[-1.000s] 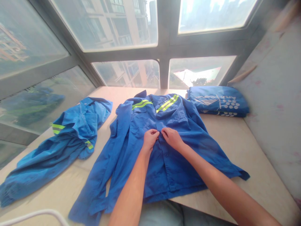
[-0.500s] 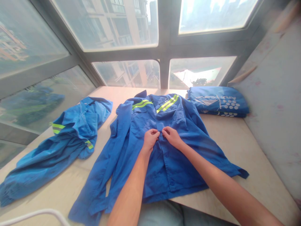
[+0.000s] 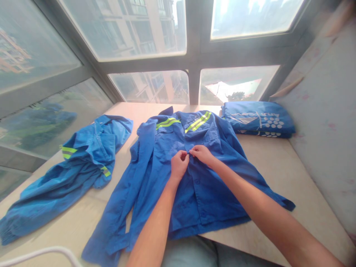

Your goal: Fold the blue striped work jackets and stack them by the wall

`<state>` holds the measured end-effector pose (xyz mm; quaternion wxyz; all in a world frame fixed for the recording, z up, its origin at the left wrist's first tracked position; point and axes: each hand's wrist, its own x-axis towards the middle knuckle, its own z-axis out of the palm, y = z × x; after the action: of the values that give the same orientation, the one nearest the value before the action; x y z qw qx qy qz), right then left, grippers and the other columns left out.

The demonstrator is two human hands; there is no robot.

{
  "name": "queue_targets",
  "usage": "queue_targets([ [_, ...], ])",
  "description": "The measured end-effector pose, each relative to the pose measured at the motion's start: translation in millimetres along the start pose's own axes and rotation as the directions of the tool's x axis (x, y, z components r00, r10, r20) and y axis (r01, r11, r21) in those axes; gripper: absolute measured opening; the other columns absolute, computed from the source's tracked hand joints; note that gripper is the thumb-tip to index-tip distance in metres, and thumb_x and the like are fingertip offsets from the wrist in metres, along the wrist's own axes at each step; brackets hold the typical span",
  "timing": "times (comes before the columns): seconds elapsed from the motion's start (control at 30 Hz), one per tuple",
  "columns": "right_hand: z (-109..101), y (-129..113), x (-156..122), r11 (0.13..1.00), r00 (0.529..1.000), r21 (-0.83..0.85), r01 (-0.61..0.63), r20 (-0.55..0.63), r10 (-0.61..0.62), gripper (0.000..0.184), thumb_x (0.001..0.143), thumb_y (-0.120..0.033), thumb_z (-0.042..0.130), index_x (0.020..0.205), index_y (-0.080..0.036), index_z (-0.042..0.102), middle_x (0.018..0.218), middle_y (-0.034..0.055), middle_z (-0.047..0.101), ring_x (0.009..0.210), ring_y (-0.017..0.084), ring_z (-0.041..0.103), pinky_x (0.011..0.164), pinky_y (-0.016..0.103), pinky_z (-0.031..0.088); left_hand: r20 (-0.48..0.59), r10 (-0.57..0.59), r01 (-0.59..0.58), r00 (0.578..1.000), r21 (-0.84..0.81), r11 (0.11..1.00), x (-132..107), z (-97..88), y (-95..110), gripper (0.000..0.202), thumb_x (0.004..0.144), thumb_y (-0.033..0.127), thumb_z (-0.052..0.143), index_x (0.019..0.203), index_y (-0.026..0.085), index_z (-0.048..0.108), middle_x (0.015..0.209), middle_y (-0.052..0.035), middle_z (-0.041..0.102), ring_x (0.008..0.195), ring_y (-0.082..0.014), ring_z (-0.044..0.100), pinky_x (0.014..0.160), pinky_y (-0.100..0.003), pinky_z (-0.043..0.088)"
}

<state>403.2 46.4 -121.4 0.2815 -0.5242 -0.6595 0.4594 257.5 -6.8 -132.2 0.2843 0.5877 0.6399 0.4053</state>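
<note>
A blue work jacket [image 3: 222, 189] with yellow-green and grey reflective stripes lies front side up, its collar toward the window and its hem toward me. My left hand [image 3: 180, 163] pinches the front edge at mid-chest. Close beside it, my right hand [image 3: 200, 152] grips the other side of the same front opening between thumb and fingertips. The small bit of cloth or button between the fingertips is mostly hidden. Lower down the front placket, buttons [image 3: 197, 181] show. The left sleeve in view stretches down toward the near table edge.
A second blue garment [image 3: 94, 148] with reflective bands lies crumpled on the left of the pale wooden table [image 3: 280, 167]. Folded blue clothing with white print [image 3: 258, 118] is stacked at the back right, against the wall. A white curved tube [image 3: 47, 250] crosses the lower left corner.
Both hands have shifted slightly at the front opening; my right hand has moved a little up and left. The jacket lies almost as before.
</note>
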Motion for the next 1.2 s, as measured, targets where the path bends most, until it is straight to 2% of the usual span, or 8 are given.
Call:
queue_targets([
  [0.2,1,4,-3,0.996,0.996,0.033,-0.08,0.043,0.079,0.029,0.088,-0.031,0.055,0.066,-0.015,0.064,0.057,-0.0001,0.061,0.048,0.01,0.049,0.05,0.021,0.038,0.055,0.075,-0.086,0.996,0.242,0.966,-7,-3.4,2,0.011,0.088,0.022,0.058,0.09,0.021,0.069,0.086,-0.0056,0.072,0.081,-0.0198,0.066,0.079,-0.03,0.048],
  [0.33,-16,10,-18,0.99,0.997,-0.128,0.052,-0.05,-0.058,0.02,0.088,-0.02,0.053,0.095,-0.017,0.071,0.085,0.0041,0.074,0.074,0.015,0.065,0.072,0.025,0.05,0.082,0.088,-0.111,0.993,0.338,0.935,-14,-11.7,1,0.018,0.09,0.021,0.055,0.099,0.02,0.07,0.098,-0.0091,0.073,0.091,-0.0224,0.067,0.085,-0.033,0.049],
  [0.43,-40,25,-40,0.848,0.95,-0.467,0.249,-0.054,-0.309,0.029,0.093,-0.018,0.05,0.115,-0.02,0.069,0.115,0.0086,0.072,0.109,0.021,0.063,0.097,0.035,0.047,0.149,0.179,-0.229,0.972,0.475,0.849,-26,-27.9,-3,0.029,0.092,0.024,0.054,0.117,0.021,0.067,0.122,-0.0124,0.068,0.116,-0.0268,0.06,0.103,-0.04,0.043],
  [0.57,-66,58,-77,0.608,0.924,-0.741,0.286,0.047,-0.378,0.038,0.096,-0.027,0.051,0.132,-0.021,0.061,0.144,0.0118,0.055,0.139,0.028,0.042,0.113,0.05,0.034,0.219,0.22,-0.311,0.951,0.656,0.688,-55,-54.7,-19,0.049,0.092,0.041,0.057,0.139,0.027,0.056,0.152,-0.0124,0.046,0.144,-0.0355,0.036,0.118,-0.057,0.023],
  [0.73,-71,83,-118,0.549,0.923,-0.79,0.273,0.055,-0.38,0.042,0.099,-0.033,0.046,0.138,-0.024,0.057,0.15,0.009,0.049,0.142,0.028,0.038,0.116,0.049,0.032,0.324,0.184,-0.364,0.928,0.685,0.631,-94,-79.2,-35,0.059,0.092,0.044,0.056,0.148,0.032,0.046,0.159,-0.0086,0.036,0.148,-0.0323,0.03,0.119,-0.055,0.024],
  [0.83,-70,71,-129,0.543,0.936,-0.803,0.247,0.051,-0.349,0.037,0.098,-0.038,0.048,0.127,-0.022,0.066,0.142,0.0103,0.057,0.133,0.031,0.047,0.111,0.048,0.036,0.342,0.161,-0.359,0.926,0.661,0.659,-99,-86.6,-28,0.05,0.09,0.043,0.059,0.138,0.03,0.058,0.153,-0.0095,0.046,0.143,-0.0331,0.039,0.116,-0.053,0.031],
  [0.97,-69,27,-101,0.589,0.957,-0.784,0.195,0.02,-0.29,0.037,0.1,-0.04,0.044,0.097,-0.019,0.074,0.112,0.0119,0.071,0.112,0.027,0.059,0.1,0.039,0.043,0.294,0.192,-0.331,0.936,0.554,0.764,-68,-76.4,-6,0.028,0.094,0.029,0.051,0.114,0.023,0.071,0.127,-0.0107,0.067,0.121,-0.0266,0.059,0.105,-0.041,0.045],
  [1.2,-42,-55,22,0.655,0.981,-0.735,0.177,0.077,-0.179,0.032,0.1,-0.025,0.041,0.117,-0.018,0.067,0.117,0.0106,0.07,0.111,0.02,0.062,0.093,0.028,0.044,0.147,0.193,-0.24,0.97,0.462,0.854,33,-11.1,17,0.032,0.089,0.009,0.049,0.113,0.019,0.067,0.116,-0.0111,0.068,0.112,-0.023,0.062,0.1,-0.034,0.046],
])
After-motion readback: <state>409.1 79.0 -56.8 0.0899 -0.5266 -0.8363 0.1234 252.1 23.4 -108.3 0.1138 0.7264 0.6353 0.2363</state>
